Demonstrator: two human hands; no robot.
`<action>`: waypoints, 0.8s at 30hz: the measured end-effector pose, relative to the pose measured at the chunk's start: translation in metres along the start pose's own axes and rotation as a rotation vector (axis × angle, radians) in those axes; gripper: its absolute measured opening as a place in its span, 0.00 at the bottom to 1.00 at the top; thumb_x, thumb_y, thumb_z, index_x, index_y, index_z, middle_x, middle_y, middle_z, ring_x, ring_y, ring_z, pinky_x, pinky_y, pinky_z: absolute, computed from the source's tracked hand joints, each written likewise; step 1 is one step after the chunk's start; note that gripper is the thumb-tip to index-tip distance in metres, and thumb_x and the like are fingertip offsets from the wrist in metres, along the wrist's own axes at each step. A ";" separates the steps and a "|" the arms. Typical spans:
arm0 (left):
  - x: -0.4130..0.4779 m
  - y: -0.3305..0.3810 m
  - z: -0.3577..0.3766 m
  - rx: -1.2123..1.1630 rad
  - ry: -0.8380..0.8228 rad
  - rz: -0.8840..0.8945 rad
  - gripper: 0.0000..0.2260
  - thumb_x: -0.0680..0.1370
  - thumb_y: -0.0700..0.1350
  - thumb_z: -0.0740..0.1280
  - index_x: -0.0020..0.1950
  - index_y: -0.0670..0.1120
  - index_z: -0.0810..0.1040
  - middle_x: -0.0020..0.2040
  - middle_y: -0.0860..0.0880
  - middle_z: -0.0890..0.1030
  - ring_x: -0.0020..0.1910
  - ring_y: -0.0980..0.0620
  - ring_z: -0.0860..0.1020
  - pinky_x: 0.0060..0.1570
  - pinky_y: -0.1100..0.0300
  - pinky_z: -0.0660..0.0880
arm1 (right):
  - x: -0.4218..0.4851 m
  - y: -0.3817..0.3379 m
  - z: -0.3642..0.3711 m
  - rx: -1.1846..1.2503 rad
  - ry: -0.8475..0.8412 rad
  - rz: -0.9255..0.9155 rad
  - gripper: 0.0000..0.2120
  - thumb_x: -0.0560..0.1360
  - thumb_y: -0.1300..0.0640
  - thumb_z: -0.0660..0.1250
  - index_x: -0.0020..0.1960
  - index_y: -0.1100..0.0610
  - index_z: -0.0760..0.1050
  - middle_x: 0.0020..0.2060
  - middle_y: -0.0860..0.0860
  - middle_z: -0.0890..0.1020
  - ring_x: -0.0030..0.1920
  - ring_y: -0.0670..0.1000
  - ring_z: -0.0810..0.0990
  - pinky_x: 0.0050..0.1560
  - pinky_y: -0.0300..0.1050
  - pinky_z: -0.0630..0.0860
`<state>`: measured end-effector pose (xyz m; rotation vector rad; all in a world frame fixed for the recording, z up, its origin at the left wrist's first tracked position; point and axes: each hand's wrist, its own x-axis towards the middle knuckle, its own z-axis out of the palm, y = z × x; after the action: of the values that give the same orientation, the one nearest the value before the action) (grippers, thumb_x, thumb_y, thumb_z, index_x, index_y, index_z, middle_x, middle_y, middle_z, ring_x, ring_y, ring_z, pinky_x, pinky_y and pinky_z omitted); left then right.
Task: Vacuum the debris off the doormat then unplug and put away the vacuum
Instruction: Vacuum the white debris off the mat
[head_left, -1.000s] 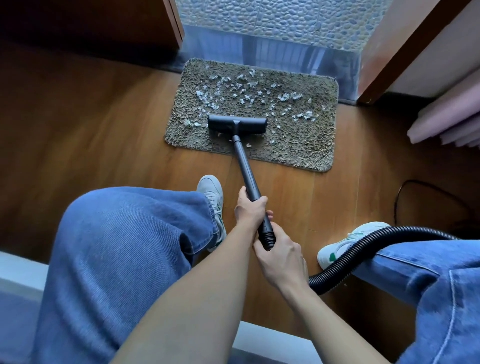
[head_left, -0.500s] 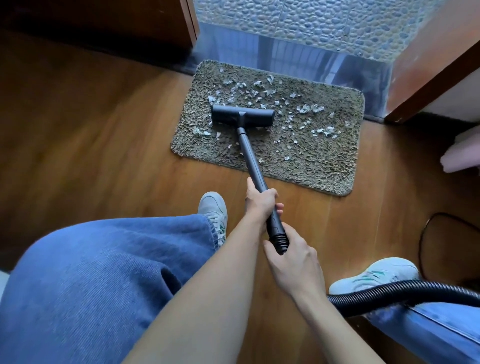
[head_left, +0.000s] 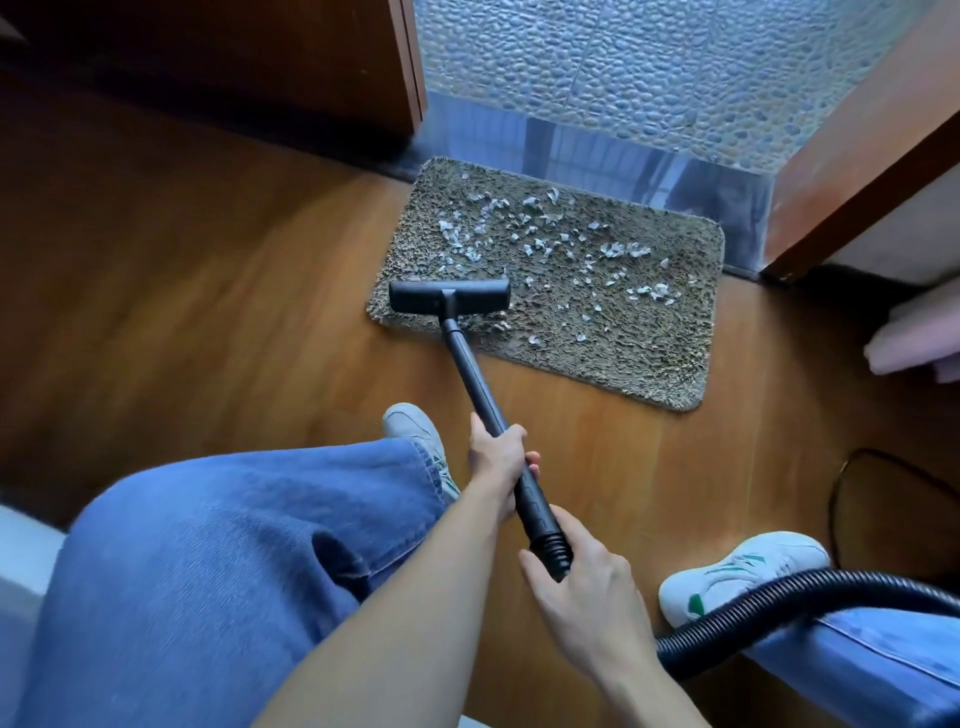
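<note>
A shaggy brown doormat (head_left: 649, 332) lies on the wooden floor before a doorway. Several pale debris scraps (head_left: 524, 228) are scattered over its far and middle parts. The black vacuum floor head (head_left: 449, 297) rests on the mat's near left corner. Its black wand (head_left: 475, 371) slants back toward me. My left hand (head_left: 498, 457) grips the wand partway up. My right hand (head_left: 587, 592) holds the ribbed lower end, where the corrugated black hose (head_left: 779, 597) leads off to the right. The vacuum body is out of view.
My legs in blue jeans and white sneakers (head_left: 737, 569) flank the wand. A thin black cord (head_left: 836, 488) loops on the floor at right. Behind the mat a metal threshold (head_left: 597, 150) meets pebbled tile. A wooden door edge (head_left: 852, 171) stands at right.
The floor head has been pulled back from the mat's middle to its near left corner. The strip it crossed looks freer of scraps. Both hands kept their hold on the wand.
</note>
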<state>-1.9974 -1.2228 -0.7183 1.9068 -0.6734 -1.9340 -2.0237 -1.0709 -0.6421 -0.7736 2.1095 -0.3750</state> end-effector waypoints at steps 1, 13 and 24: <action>0.001 0.000 -0.006 -0.011 0.012 0.003 0.26 0.79 0.35 0.62 0.77 0.46 0.63 0.40 0.45 0.74 0.22 0.55 0.74 0.22 0.63 0.70 | 0.000 -0.002 0.002 -0.009 -0.001 -0.010 0.28 0.71 0.33 0.61 0.70 0.28 0.57 0.42 0.44 0.82 0.48 0.54 0.83 0.45 0.49 0.77; 0.046 0.038 -0.029 0.035 -0.005 -0.016 0.25 0.80 0.35 0.61 0.77 0.44 0.61 0.41 0.44 0.73 0.21 0.56 0.74 0.22 0.63 0.71 | 0.037 -0.044 0.023 -0.044 -0.006 -0.030 0.22 0.75 0.36 0.62 0.68 0.32 0.63 0.41 0.43 0.80 0.45 0.54 0.81 0.43 0.47 0.72; 0.053 0.040 -0.022 0.071 0.007 -0.004 0.28 0.80 0.35 0.61 0.79 0.48 0.59 0.45 0.43 0.75 0.26 0.53 0.74 0.23 0.63 0.71 | 0.049 -0.046 0.026 0.007 -0.019 0.022 0.22 0.76 0.32 0.61 0.68 0.32 0.66 0.45 0.45 0.84 0.49 0.55 0.83 0.49 0.52 0.80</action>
<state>-1.9811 -1.2877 -0.7404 1.9569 -0.7467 -1.9293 -2.0072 -1.1376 -0.6638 -0.7473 2.0966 -0.3617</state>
